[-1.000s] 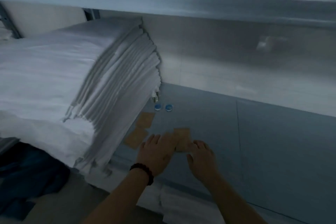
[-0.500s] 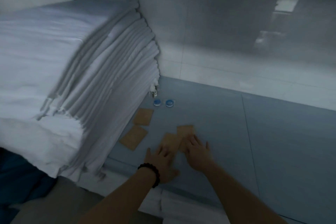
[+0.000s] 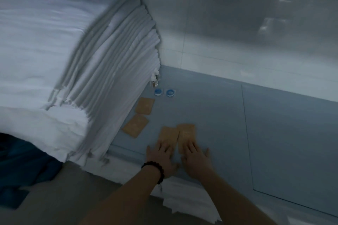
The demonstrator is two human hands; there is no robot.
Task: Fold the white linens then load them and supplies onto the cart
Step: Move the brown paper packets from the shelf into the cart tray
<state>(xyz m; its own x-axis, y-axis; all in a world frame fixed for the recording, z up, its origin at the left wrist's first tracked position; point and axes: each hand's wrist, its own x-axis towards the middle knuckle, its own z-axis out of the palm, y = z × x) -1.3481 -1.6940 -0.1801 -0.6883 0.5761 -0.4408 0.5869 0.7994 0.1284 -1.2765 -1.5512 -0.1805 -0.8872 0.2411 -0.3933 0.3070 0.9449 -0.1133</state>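
Note:
A tall stack of folded white linens fills the left of the blue-grey shelf. Several tan flat packets lie on the shelf beside it: two near the stack and two side by side in front of me. My left hand, with a dark bead bracelet on its wrist, lies flat with fingers on the left packet. My right hand lies flat with straight fingers on the right packet.
Two small blue round caps and a small clear bottle sit at the foot of the stack. A glossy wall backs the shelf. More white linen lies below the shelf edge; dark blue cloth at lower left.
The two packets under my hands have slid from overlapping to lying side by side, and both hands have flattened and drawn back toward me. The view has tilted downward.

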